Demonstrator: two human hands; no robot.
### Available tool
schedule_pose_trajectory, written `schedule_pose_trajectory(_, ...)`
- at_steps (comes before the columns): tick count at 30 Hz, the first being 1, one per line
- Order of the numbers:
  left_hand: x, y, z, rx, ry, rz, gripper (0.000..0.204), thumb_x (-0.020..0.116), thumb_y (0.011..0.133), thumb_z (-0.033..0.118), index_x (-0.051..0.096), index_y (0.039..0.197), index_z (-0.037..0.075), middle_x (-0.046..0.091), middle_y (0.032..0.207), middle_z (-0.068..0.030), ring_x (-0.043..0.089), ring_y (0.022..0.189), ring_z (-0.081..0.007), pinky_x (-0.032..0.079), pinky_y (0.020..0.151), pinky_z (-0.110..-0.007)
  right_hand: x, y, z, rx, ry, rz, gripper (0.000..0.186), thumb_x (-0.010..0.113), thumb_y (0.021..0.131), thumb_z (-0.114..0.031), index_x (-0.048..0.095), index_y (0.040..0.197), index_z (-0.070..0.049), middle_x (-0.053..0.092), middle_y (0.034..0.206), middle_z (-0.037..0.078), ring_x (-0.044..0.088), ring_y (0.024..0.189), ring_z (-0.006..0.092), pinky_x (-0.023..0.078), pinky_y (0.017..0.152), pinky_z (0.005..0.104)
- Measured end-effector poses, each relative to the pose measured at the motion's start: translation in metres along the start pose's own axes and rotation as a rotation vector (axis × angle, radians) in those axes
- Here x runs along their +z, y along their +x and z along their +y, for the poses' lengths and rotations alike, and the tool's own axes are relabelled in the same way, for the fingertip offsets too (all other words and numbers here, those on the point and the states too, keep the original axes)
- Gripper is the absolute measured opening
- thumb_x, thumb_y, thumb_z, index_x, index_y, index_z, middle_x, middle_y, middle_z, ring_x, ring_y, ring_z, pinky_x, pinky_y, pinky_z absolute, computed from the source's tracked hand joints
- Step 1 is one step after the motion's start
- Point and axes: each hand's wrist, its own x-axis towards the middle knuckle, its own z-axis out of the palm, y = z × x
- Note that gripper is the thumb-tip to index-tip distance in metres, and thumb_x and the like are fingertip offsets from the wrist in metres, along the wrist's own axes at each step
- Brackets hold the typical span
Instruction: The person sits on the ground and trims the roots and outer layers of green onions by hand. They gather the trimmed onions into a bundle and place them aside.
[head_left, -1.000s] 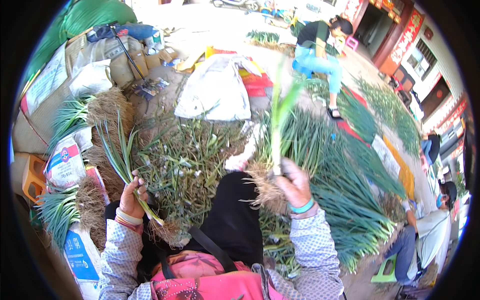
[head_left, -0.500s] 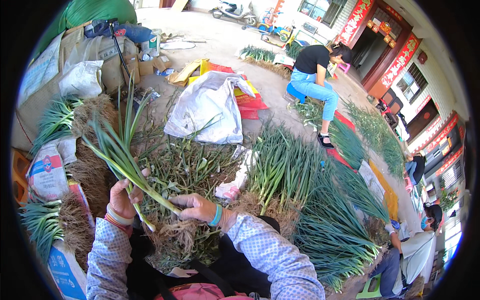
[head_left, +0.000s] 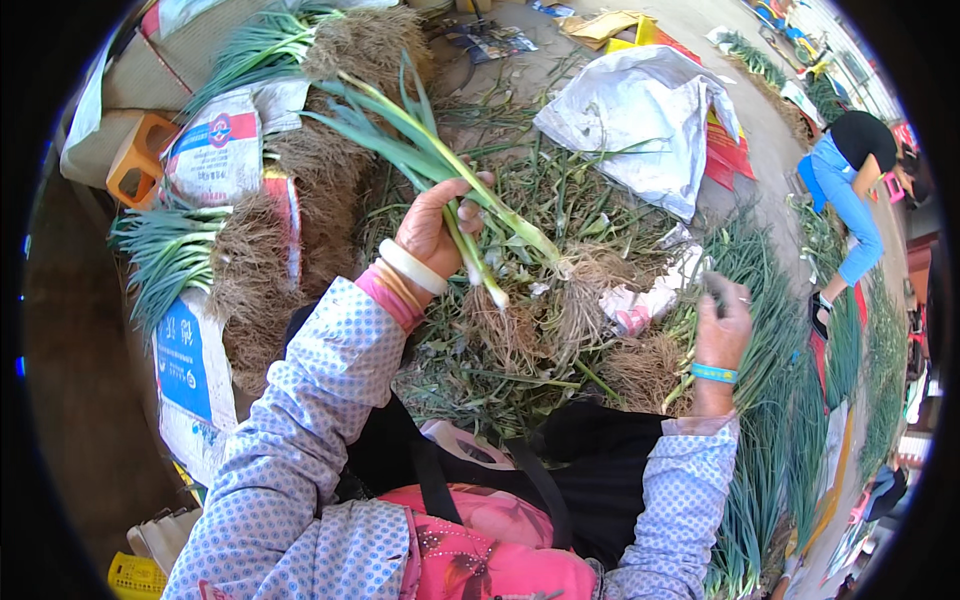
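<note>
I see the left hand [head_left: 432,232] clenched on 1 bunch of scallions [head_left: 440,165] (leaves up-left, roots down-right); the right hand [head_left: 722,322], loosely curled and empty, touches the scallion pile [head_left: 770,300].

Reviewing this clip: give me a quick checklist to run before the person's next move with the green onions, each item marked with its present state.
1. Left hand grips the green onion bunch firmly: ok, fingers wrap the stalks.
2. Roots of the bunch hang free of the trimmings pile: cannot tell, white ends sit close above it.
3. Right hand is free: cannot tell, fingers are curled over the laid-out onions.
4. The other person is away from the hands: ok, squatting far right.
5. White sack clear of the hands: ok.
</note>
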Motion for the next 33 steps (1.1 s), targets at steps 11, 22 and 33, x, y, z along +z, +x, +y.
schedule_pose_trajectory(11,0.022,-0.017,-0.056,-0.103,0.272,0.024,0.031,0.06,0.082,0.009,0.047,0.11,0.004,0.06,0.088,-0.0084,0.051,0.06,-0.0065,0.04,0.048,-0.017,0.09,-0.033,-0.085,-0.201,0.363,-0.322,0.025,0.059,0.081,-0.011,0.058,0.105,-0.003,0.06,0.088,0.015,0.061,0.077,0.0274,0.048,0.066,0.0324)
schedule_pose_trajectory(22,-0.009,0.001,-0.01,0.117,0.199,0.192,0.013,0.05,0.091,0.016,0.048,0.094,0.003,0.061,0.087,-0.0085,0.047,0.056,-0.0054,0.04,0.045,-0.015,0.047,-0.028,-0.052,0.445,1.073,-0.121,0.02,0.05,0.09,-0.017,0.06,0.1,-0.002,0.05,0.06,-0.001,0.049,0.051,0.0088,0.046,0.049,0.0226)
schedule_pose_trajectory(33,-0.002,-0.005,0.005,-0.025,0.067,-0.087,0.019,0.05,0.091,0.016,0.047,0.105,0.003,0.057,0.097,-0.0063,0.042,0.058,-0.0058,0.038,0.048,-0.018,0.035,-0.01,-0.013,0.068,0.515,-0.079,0.031,0.057,0.081,-0.008,0.056,0.111,0.0,0.061,0.1,0.011,0.057,0.092,0.0187,0.044,0.082,0.0299)
